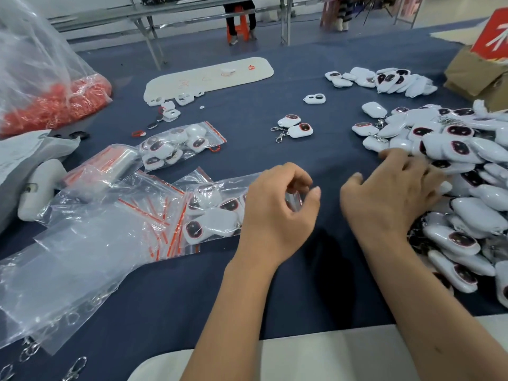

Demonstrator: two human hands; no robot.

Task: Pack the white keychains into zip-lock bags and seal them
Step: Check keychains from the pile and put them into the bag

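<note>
Left hand [277,204] pinches the mouth of a filled zip-lock bag [217,213] lying left of it on the bench [247,292]. Right hand [393,193], fingers spread loose, rests on the big keychain pile [461,188] at right. Second filled bag [178,144] farther left; empty bags [82,243] near left; two loose keychains [294,126] mid-bench; red-filled sack [55,100] far left.

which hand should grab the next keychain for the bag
Right. The right hand already rests with spread fingers on the loose keychain pile, while the left hand is curled at the mouth of the part-filled zip-lock bag.
</note>
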